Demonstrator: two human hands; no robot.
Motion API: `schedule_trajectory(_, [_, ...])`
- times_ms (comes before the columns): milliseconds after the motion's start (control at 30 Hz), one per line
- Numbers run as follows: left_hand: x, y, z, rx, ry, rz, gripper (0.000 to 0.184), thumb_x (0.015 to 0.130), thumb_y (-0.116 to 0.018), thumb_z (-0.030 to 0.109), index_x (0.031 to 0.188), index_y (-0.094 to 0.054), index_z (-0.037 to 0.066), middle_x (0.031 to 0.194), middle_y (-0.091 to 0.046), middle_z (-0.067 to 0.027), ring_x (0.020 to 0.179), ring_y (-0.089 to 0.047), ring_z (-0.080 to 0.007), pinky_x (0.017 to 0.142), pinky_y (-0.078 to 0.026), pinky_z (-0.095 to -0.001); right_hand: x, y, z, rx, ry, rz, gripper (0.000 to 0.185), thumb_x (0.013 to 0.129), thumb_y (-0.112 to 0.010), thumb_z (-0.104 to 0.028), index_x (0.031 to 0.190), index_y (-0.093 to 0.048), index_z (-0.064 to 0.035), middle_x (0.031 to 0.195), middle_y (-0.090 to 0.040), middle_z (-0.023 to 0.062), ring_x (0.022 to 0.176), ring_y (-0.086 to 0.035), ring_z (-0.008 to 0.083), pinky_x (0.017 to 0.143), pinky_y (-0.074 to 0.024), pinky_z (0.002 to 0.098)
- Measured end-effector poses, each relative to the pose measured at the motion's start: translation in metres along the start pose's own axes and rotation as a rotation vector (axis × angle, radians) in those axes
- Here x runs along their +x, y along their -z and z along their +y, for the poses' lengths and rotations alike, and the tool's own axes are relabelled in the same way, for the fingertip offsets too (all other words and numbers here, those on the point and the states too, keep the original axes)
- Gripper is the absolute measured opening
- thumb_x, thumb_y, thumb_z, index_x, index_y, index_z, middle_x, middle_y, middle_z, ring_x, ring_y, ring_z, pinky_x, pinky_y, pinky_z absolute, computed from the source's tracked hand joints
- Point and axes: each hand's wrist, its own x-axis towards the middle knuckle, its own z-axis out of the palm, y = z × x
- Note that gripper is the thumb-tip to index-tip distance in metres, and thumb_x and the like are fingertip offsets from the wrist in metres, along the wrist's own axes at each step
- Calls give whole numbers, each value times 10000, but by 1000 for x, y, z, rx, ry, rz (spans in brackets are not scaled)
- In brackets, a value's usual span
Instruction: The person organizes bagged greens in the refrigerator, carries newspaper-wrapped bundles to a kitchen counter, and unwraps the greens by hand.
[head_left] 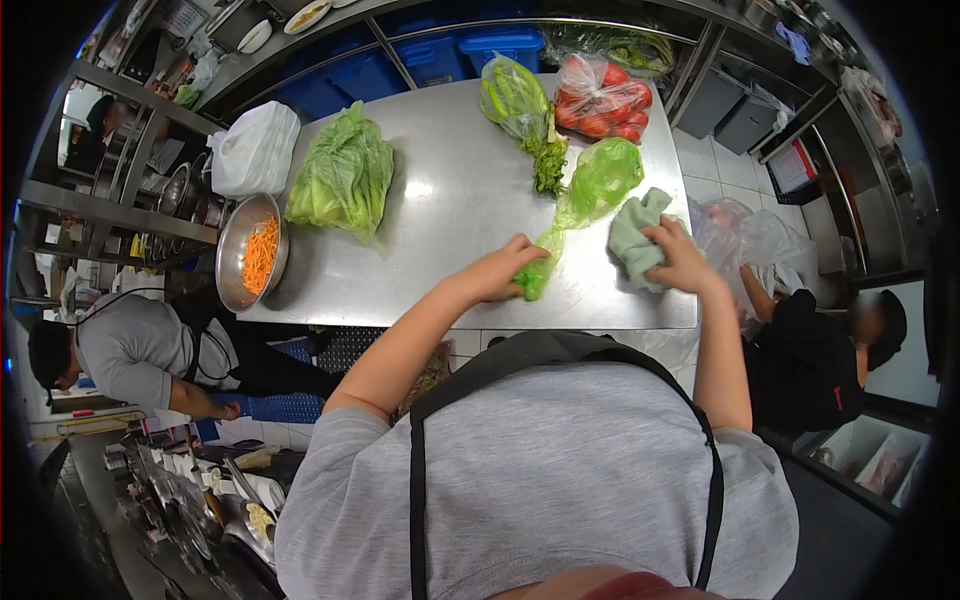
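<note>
Near the front edge of the steel table (440,250), my left hand (502,270) is closed on the loose end of a green plastic bag (603,178). The bag's fuller, rounded part lies farther back. My right hand (680,255) grips a pale green cloth (633,240) at the table's right front. Behind the green bag are a clear bag of tomatoes (603,100) and a bag of long green vegetables (512,95), with leafy tops (548,163) sticking out toward me.
Bagged lettuce (345,170), a white bag (255,148) and a metal bowl (232,262) of shredded carrot occupy the left side. A person (815,350) with clear plastic (750,240) is at the right. Another person (140,345) bends at the left.
</note>
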Motion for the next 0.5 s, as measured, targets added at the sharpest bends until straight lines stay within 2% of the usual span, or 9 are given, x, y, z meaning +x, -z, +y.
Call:
schedule_trajectory(67, [18, -2, 16, -50, -104, 48, 791, 643, -741, 115, 1331, -358, 191, 1293, -355, -103, 1059, -501, -325, 858, -463, -387, -3, -32, -19, -304, -117, 226, 666, 588, -738, -91, 1192, -485, -210, 1402, -300, 109, 1323, -236, 313, 1071, -191, 492])
schedule_trajectory(133, [35, 23, 50, 20, -152, 389, 727, 654, -694, 55, 1305, -409, 208, 1288, -366, -97, 1058, -495, -320, 851, -469, -383, -3, -46, -5, -254, -79, 272, 686, 579, -757, -121, 1199, -482, -223, 1422, -272, 99, 1342, -188, 305, 1072, -147, 520])
schedule_trajectory(167, [52, 30, 55, 133, -133, 461, 734, 647, -719, 101, 1303, -415, 231, 1312, -349, -97, 1123, -442, -329, 877, -455, -411, -4, -48, 0, -203, -40, 318, 707, 571, -776, -150, 1207, -479, -236, 1443, -243, 90, 1362, -140, 296, 1074, -103, 548])
schedule_trajectory(200, [68, 38, 56, 247, -114, 532, 743, 641, -744, 148, 1302, -421, 253, 1336, -331, -96, 1189, -388, -338, 903, -441, -439, -4, -48, 2, -198, -31, 329, 717, 562, -781, -160, 1209, -482, -242, 1432, -267, 87, 1352, -170, 297, 1083, -89, 522])
schedule_trajectory(233, [77, 45, 55, 245, -117, 529, 743, 641, -744, 148, 1302, -421, 253, 1336, -331, -96, 1189, -388, -338, 903, -441, -439, -4, -48, 4, -198, -36, 330, 717, 562, -781, -160, 1209, -482, -242, 1432, -267, 87, 1352, -170, 297, 1083, -89, 522])
schedule_trajectory(300, [94, 59, 54, 511, 60, 572, 807, 589, -789, 344, 1306, -420, 299, 1395, -274, -91, 1293, -210, -383, 952, -395, -500, -3, -48, 5, -184, -9, 343, 721, 551, -786, -160, 1203, -489, -243, 1423, -284, 88, 1349, -177, 294, 1081, -95, 520])
schedule_trajectory(333, [102, 63, 50, 512, 54, 568, 807, 589, -789, 344, 1306, -420, 299, 1395, -274, -91, 1293, -210, -383, 952, -395, -500, -2, -47, 5, -183, -15, 346, 721, 551, -786, -160, 1203, -489, -243, 1423, -284, 88, 1349, -177, 294, 1081, -95, 520])
schedule_trajectory(400, [114, 67, 38, 389, 239, 322, 845, 516, -788, 507, 1273, -472, 302, 1433, -223, -87, 1317, -79, -434, 989, -345, -533, -1, -45, 5, -186, -14, 330, 728, 550, -789, -169, 1208, -489, -248, 1423, -287, 87, 1349, -178, 291, 1081, -93, 517])
schedule_trajectory(500, [130, 59, 23, 401, 207, 330, 725, 545, -771, 486, 1201, -546, 274, 1415, -246, -93, 1290, -142, -436, 965, -390, -498, -1, -44, 3, -164, 3, 357, 663, 542, -781, -158, 1148, -518, -221, 1394, -326, 85, 1340, -206, 287, 1080, -100, 510])
